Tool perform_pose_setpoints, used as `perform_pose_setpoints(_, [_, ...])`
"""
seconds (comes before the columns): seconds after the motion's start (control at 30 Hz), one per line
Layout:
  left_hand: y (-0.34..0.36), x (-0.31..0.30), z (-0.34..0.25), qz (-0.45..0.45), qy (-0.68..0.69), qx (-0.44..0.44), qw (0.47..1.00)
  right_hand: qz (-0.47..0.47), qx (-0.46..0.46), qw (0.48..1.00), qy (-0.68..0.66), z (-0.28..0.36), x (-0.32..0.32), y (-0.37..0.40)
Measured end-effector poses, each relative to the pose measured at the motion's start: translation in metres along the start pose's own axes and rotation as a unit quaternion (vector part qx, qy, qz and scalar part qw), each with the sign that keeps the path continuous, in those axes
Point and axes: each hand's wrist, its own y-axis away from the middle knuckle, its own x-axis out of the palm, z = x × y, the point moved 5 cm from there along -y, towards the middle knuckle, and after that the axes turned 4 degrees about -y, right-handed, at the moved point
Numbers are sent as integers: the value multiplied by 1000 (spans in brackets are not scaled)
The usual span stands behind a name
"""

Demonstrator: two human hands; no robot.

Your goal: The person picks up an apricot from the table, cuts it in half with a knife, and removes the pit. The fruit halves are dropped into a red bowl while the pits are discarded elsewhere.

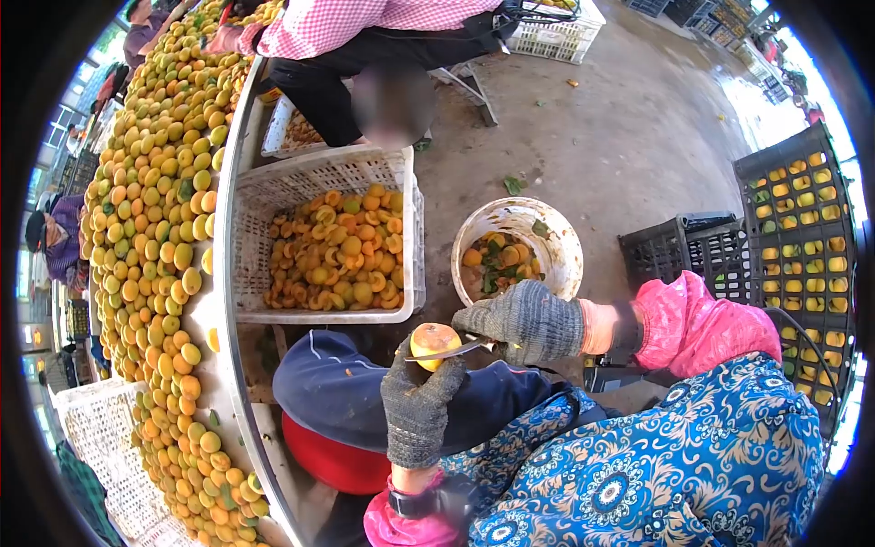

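Note:
My left hand (419, 406), in a grey knit glove, is closed around an apricot (435, 341) whose top shows a brownish patch. In my right hand (524, 321), gloved the same way, is a small knife (460, 350); its blade lies against the near side of the apricot. Both hands are close together above my lap. Just beyond them stands a white bucket (563, 239) with leaves and apricot scraps inside. To its left is a white plastic crate (407, 228) of apricots, many of them cut open.
A long table edge (239, 365) runs along my left, heaped with whole apricots (164, 210). Black crates (802, 264), one showing fruit through its slats, stand at right. A person in a pink checked sleeve (319, 27) sits ahead. Leaves lie on the concrete floor (638, 128).

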Motion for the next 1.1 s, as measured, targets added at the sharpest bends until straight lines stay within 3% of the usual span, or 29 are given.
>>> perform_pose_setpoints(0.1, [-2, 12, 12, 42, 34, -53, 997, 13, 5, 999, 51, -5, 0, 10])
perform_pose_setpoints(0.3, [-5, 37, 10, 41, -17, 2, 999, 46, 114, 990, 76, -22, 0, 38])
perform_pose_setpoints(0.4, [-8, 42, 19, 50, -105, 14, 993, 50, 144, 985, 78, -37, 14, 59])
perform_pose_setpoints(0.47, [-5, 52, 22, 114, -122, -39, 985, 63, 186, 977, 88, -53, 21, 73])
perform_pose_setpoints(0.5, [1, 62, 8, 135, -149, 82, 976, 43, 175, 981, 71, -59, 19, 78])
perform_pose_setpoints(0.53, [3, 69, 2, 171, -190, 93, 962, 23, 161, 985, 55, -63, 18, 81])
perform_pose_setpoints(0.57, [2, 74, -4, 165, -196, 119, 959, 48, 264, 963, 17, -53, 9, 82])
perform_pose_setpoints(0.6, [1, 77, -7, 156, -201, 143, 956, 49, 264, 963, 17, -58, 16, 88])
perform_pose_setpoints(0.7, [-5, 75, -9, 107, -203, 106, 968, -9, 301, 953, 21, -99, 30, 112])
perform_pose_setpoints(0.73, [-7, 76, -8, 109, -205, 109, 967, -13, 300, 954, 21, -103, 32, 115])
perform_pose_setpoints(0.8, [-8, 74, -2, 103, -187, 113, 970, -265, 167, 938, -149, -85, 12, 115])
perform_pose_setpoints(0.87, [-9, 76, 1, 113, -194, 105, 969, -241, 180, 944, -136, -70, 6, 110])
perform_pose_setpoints(0.93, [-11, 78, 1, 121, -203, 100, 967, -121, 153, 980, -34, -39, -4, 95])
perform_pose_setpoints(1.0, [-11, 75, 9, 112, -201, 83, 970, -132, 117, 984, -19, -30, -8, 91])
perform_pose_setpoints(1.1, [-9, 73, 10, 110, -205, 110, 966, -69, 73, 993, 67, -22, -6, 85])
